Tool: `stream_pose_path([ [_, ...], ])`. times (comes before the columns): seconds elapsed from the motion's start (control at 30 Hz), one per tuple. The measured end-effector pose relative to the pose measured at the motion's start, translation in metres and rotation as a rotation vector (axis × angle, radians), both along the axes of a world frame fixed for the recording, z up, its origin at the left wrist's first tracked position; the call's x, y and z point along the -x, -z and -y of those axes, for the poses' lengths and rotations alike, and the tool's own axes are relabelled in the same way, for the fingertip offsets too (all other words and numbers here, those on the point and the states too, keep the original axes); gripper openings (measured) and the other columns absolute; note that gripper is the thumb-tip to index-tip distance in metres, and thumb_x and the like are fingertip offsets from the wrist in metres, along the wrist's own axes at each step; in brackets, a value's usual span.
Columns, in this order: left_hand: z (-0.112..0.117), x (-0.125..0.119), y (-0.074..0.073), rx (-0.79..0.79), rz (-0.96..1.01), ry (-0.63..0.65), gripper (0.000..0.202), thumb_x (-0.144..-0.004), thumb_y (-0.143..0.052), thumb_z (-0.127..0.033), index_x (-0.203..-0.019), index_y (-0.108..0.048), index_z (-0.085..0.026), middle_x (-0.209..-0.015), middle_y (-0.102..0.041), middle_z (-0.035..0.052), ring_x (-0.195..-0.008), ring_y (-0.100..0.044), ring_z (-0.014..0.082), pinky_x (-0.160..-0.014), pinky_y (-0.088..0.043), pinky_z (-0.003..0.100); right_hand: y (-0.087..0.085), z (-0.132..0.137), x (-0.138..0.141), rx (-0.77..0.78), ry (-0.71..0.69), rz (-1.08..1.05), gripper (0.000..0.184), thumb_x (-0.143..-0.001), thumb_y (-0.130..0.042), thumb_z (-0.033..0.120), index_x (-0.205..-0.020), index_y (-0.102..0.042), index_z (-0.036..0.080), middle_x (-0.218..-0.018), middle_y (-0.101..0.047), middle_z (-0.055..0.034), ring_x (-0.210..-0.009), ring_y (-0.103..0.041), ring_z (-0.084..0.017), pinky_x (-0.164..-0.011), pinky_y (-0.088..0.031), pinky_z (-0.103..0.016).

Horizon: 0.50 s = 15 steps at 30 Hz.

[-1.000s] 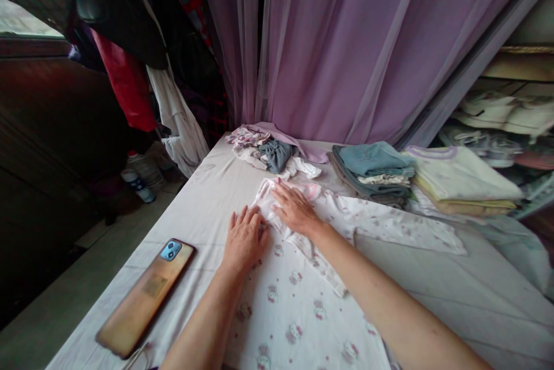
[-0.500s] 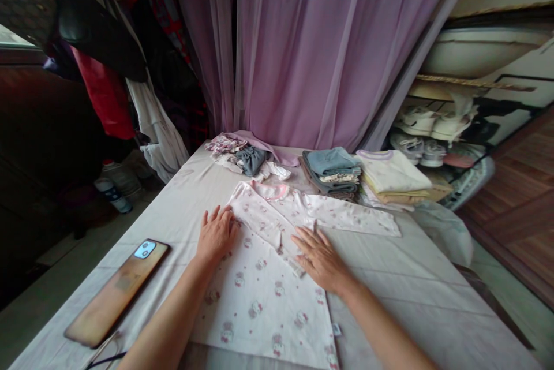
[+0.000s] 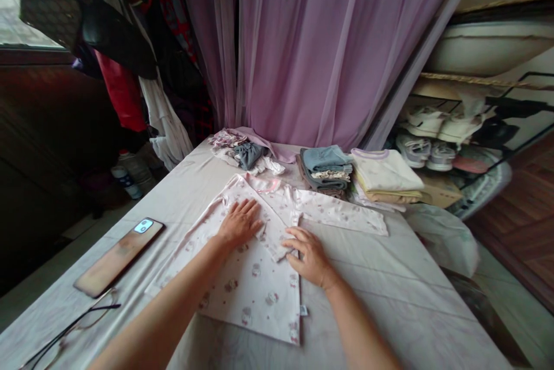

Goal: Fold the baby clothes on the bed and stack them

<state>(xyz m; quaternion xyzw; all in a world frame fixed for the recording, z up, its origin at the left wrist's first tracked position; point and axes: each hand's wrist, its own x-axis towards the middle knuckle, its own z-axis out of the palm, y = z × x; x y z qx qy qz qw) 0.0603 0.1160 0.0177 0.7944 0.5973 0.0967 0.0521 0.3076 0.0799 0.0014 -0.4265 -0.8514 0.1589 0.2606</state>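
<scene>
A white long-sleeved child's shirt (image 3: 255, 301) with a pink collar and cartoon cat prints lies spread on the bed sheet. One sleeve (image 3: 277, 240) is folded slantwise across its front; the other sleeve (image 3: 341, 211) stretches out to the right. My left hand (image 3: 240, 223) rests flat on the upper chest, fingers extended, beside the folded sleeve. At that sleeve's cuff is my right hand (image 3: 309, 257), its fingers slightly bent and apart, touching the fabric near the shirt's right edge. The underside of both hands is hidden.
Behind the shirt sit a loose clothes heap (image 3: 249, 153), a stack of folded trousers (image 3: 326, 168) and folded tops (image 3: 387, 174). At left lie a phone (image 3: 119, 257) and glasses (image 3: 75, 326). A purple curtain (image 3: 298, 58) hangs behind; a shoe rack (image 3: 433, 127) stands right.
My left hand has moved right, from the shirt's left shoulder onto its chest. My right hand's fingers have bent at the cuff. The shirt's left side now spreads farther left.
</scene>
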Motion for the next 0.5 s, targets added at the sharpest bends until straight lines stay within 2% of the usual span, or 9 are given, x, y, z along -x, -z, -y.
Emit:
stream_pose_path([
  [0.1,0.005,0.002,0.002,-0.007,-0.019,0.01,0.06,-0.095,-0.04,-0.053,-0.144,-0.043,-0.019,-0.154,-0.037,0.0109,-0.144,-0.027,0.0298,-0.118,-0.017,0.051,0.003,-0.003,0.002,-0.033,0.017,-0.031,0.027,-0.08,-0.052,0.016,-0.09,-0.074,0.027,-0.119,-0.067,-0.0051,-0.117,-0.055,-0.022,-0.103,-0.041,-0.041],
  [0.33,0.014,0.002,0.001,0.006,-0.024,0.014,0.067,-0.091,-0.042,-0.06,-0.146,-0.041,-0.023,-0.154,-0.036,0.0117,-0.144,-0.026,0.0311,-0.117,-0.018,0.054,-0.002,-0.004,-0.003,-0.071,-0.027,-0.047,0.02,-0.076,-0.053,0.014,-0.079,-0.07,0.023,-0.114,-0.069,-0.0064,-0.113,-0.057,-0.022,-0.1,-0.043,-0.038],
  [0.43,0.023,-0.001,0.0,0.013,-0.042,0.003,0.071,-0.09,-0.042,-0.062,-0.146,-0.04,-0.019,-0.155,-0.035,0.0133,-0.145,-0.025,0.0322,-0.117,-0.017,0.054,-0.007,-0.001,-0.001,-0.054,0.025,-0.022,0.021,-0.086,-0.05,0.021,-0.088,-0.07,0.023,-0.11,-0.07,-0.0064,-0.106,-0.06,-0.02,-0.096,-0.044,-0.034],
  [0.5,0.03,-0.003,-0.001,0.002,-0.042,0.017,0.072,-0.09,-0.042,-0.063,-0.146,-0.04,-0.018,-0.154,-0.035,0.013,-0.145,-0.026,0.0314,-0.118,-0.016,0.052,-0.011,0.001,0.003,-0.041,0.146,0.033,0.025,-0.091,-0.046,0.026,-0.099,-0.069,0.022,-0.108,-0.07,-0.0078,-0.103,-0.061,-0.02,-0.093,-0.044,-0.032],
])
